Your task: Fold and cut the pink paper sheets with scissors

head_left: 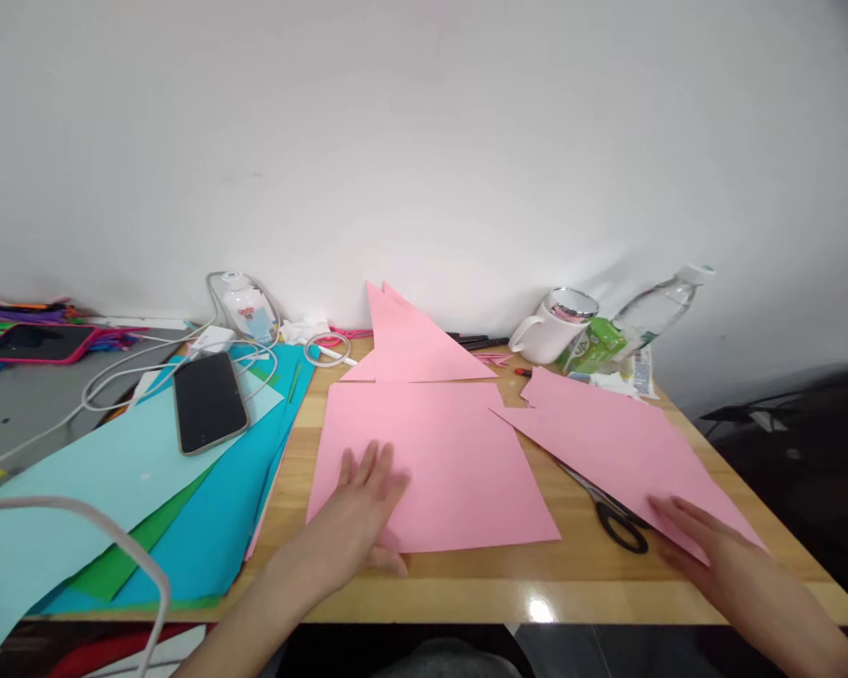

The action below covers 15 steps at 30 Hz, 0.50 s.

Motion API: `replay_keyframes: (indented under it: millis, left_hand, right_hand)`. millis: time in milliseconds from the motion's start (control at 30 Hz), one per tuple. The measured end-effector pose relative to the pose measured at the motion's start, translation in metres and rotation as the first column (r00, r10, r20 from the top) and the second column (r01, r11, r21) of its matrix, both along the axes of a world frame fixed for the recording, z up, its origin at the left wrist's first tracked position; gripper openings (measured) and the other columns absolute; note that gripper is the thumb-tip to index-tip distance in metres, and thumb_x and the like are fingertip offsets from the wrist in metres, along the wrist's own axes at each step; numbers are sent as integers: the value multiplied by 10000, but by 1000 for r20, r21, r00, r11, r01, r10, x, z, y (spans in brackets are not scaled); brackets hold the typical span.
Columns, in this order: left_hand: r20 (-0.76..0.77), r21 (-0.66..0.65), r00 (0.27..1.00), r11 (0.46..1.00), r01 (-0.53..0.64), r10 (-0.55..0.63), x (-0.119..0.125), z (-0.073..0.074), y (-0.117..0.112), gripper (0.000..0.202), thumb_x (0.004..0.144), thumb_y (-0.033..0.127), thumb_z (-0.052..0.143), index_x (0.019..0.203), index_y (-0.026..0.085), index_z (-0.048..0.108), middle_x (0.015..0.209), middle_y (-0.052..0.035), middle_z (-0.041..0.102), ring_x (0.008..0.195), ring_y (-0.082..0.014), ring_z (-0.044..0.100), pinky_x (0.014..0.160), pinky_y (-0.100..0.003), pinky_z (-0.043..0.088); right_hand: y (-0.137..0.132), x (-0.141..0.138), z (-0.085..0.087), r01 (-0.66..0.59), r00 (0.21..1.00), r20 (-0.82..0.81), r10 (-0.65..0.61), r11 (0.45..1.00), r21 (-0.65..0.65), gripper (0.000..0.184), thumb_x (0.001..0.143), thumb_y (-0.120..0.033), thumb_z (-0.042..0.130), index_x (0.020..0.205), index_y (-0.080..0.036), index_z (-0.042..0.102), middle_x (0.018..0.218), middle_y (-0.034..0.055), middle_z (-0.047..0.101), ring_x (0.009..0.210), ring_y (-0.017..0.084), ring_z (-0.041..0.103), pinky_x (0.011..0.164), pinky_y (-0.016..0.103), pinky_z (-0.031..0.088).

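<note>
My left hand (357,504) lies with its fingers spread on a roughly square pink sheet of paper (459,452) in the middle of the table. My right hand (725,565) rests on the near edge of a second pink paper piece (600,424) at the right, its fingers stretched out. This piece has a jagged, cut-looking left end. Partly under it are scissors (622,529), with the black handles showing. Behind the square sheet, a folded pink paper (416,344) stands in a pointed triangular shape near the wall.
A phone (210,403) lies on light blue, green and blue papers (204,537) at the left, among white cables (106,377). A white bottle (249,306) stands behind. A white mug (547,330), green carton (594,346) and clear water bottle (657,306) are at the back right.
</note>
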<state>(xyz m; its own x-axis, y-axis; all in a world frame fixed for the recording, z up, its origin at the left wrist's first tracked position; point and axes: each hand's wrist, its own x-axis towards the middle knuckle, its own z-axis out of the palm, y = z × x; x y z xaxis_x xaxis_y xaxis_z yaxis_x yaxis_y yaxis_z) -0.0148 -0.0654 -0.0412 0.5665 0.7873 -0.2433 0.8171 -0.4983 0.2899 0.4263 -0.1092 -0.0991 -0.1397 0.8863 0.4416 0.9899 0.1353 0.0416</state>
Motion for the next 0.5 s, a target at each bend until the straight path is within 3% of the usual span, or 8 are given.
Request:
replay_keyframes:
  millis: [67, 133, 167, 233, 267, 333, 400, 500]
  left_hand:
    - [18, -7, 1000, 1000, 0, 0, -2, 5, -2, 699, 685, 408, 732, 1281, 148, 474, 1464, -254, 263, 1366, -375, 186, 1063, -585, 232]
    - [36, 19, 999, 1000, 25, -25, -3, 8, -4, 344, 813, 283, 617, 1132, 159, 582, 1427, -196, 392, 1348, -323, 302, 1065, -540, 282]
    - [50, 52, 997, 998, 48, -50, -3, 8, -6, 197, 858, 214, 541, 1032, 169, 621, 1363, -154, 492, 1310, -285, 392, 1068, -519, 295]
    - [77, 129, 991, 987, 97, -107, -2, 9, -11, 224, 884, 110, 428, 865, 194, 635, 1127, -58, 659, 1136, -195, 571, 1086, -474, 293]
    - [85, 157, 989, 981, 109, -124, -1, 9, -15, 253, 880, 85, 410, 819, 202, 627, 999, -22, 689, 1029, -162, 620, 1096, -455, 284]
    - [88, 188, 986, 974, 125, -144, 2, 10, -23, 238, 867, 83, 430, 772, 208, 609, 820, 19, 678, 857, -134, 645, 1103, -441, 277]
    - [80, 243, 981, 958, 153, -177, 6, 15, -30, 197, 854, 103, 477, 728, 204, 590, 729, 32, 648, 767, -130, 634, 1098, -445, 284]
    - [72, 401, 973, 899, 175, -221, 8, 26, -36, 174, 847, 151, 537, 681, 196, 565, 649, 35, 612, 758, -144, 630, 1106, -473, 263]
  right_hand:
    - [4, -15, 3, -12, 998, 58, 20, 991, -134, 360, 769, -287, 461, 995, -154, 708, 990, 167, 715, 879, 343, 684, 705, 435, 548]
    - [10, -48, 16, -19, 999, 33, 23, 992, -122, 395, 821, -297, 418, 1058, -116, 677, 1041, 190, 695, 957, 365, 655, 790, 491, 525]
    - [13, -69, 25, -45, 997, -59, 40, 996, -82, 381, 857, -320, 427, 1082, -123, 663, 1055, 167, 697, 951, 333, 664, 796, 458, 537]
    - [18, -117, 42, -245, 945, -239, 224, 968, -59, 311, 887, -320, 471, 1102, -189, 654, 1051, 100, 712, 938, 251, 681, 792, 354, 560]
    - [19, -140, 50, -390, 891, -290, 350, 916, -95, 296, 885, -307, 498, 1122, -208, 645, 1081, 86, 705, 958, 230, 677, 809, 328, 559]
    - [18, -179, 62, -578, 804, -361, 473, 764, -287, 414, 830, -296, 609, 1237, -224, 574, 1245, 90, 623, 1078, 243, 623, 889, 345, 528]
    - [15, -205, 69, -663, 742, -449, 497, 643, -384, 469, 773, -281, 686, 1223, -200, 579, 1246, 111, 618, 1082, 257, 614, 901, 356, 516]
    - [9, -224, 67, -732, 669, -602, 435, 526, -433, 222, 841, -193, 585, 1048, -202, 663, 1072, 75, 691, 933, 205, 656, 812, 299, 529]
